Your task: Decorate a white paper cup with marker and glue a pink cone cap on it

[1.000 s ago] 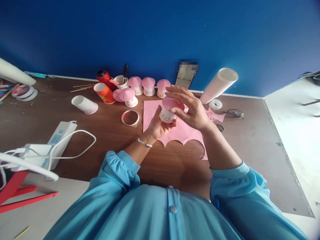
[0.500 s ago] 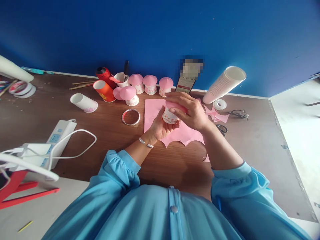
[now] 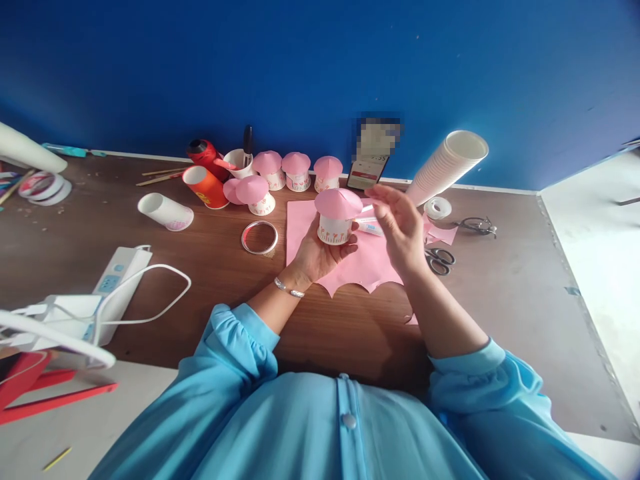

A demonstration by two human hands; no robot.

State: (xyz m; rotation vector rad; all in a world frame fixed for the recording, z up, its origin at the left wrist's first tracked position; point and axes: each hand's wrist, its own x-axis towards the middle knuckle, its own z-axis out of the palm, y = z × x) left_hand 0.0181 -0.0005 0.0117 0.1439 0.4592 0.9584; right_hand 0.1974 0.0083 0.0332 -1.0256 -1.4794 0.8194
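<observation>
My left hand [image 3: 323, 257] is closed around a paper cup house [image 3: 334, 230], a short white cup with red flowers and green grass drawn on it. A pink paper cone roof [image 3: 339, 203] sits on its top. My right hand [image 3: 403, 230] is raised just right of the roof, apart from it, with its fingers loosely bent and nothing visible between them. Under both hands lies a pink paper sheet [image 3: 370, 267] with a scalloped front edge. A white tube [image 3: 371, 228] rests on the sheet, partly hidden by the right hand. Black-handled scissors [image 3: 440, 260] lie beside the right wrist.
Several finished cup houses [image 3: 296, 172] stand along the blue wall, near an orange cup [image 3: 206, 188]. A phone [image 3: 369, 170] leans there too. A tall stack of paper cups [image 3: 445, 167], glasses [image 3: 477, 227], a tape roll [image 3: 260, 237] and a power strip [image 3: 117, 273] surround the work area.
My right hand has lifted off the pink roof and moved right, uncovering the roof and the tube. My left hand still holds the cup house, now more upright.
</observation>
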